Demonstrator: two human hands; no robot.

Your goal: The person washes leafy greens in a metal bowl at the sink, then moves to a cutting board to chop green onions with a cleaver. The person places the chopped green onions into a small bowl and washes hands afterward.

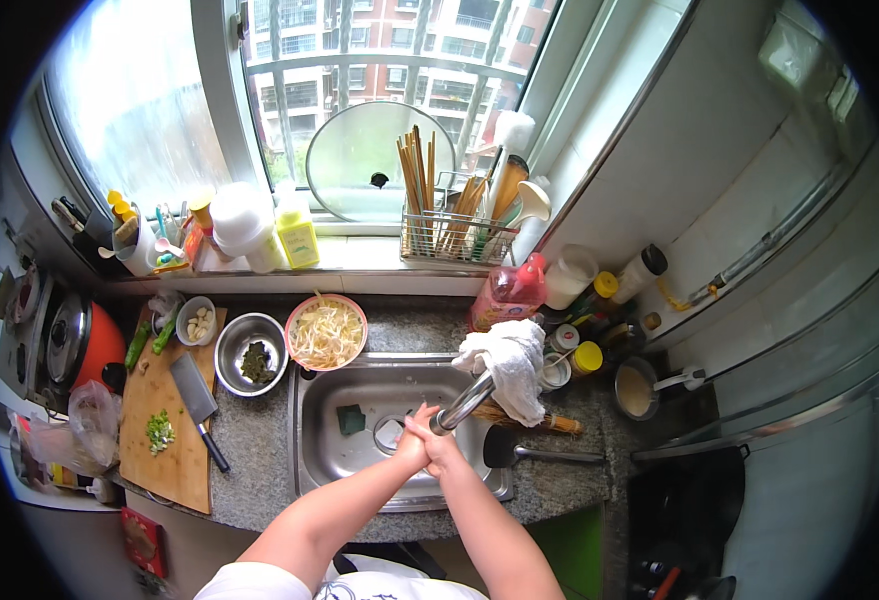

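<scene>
My left hand and my right hand are pressed together, palm against palm, under the end of a chrome tap. Their fingers overlap and partly hide each other; no object shows between them. Both are over a stainless-steel sink. Behind them in the basin lie a dark green scouring pad and a drain with something white on it. A white cloth is draped over the tap. Whether water is running is hard to tell.
Left of the sink, a cleaver rests on a wooden cutting board with chopped scallion. A steel bowl and a basket of bean sprouts stand behind. To the right lie a spatula and a straw brush.
</scene>
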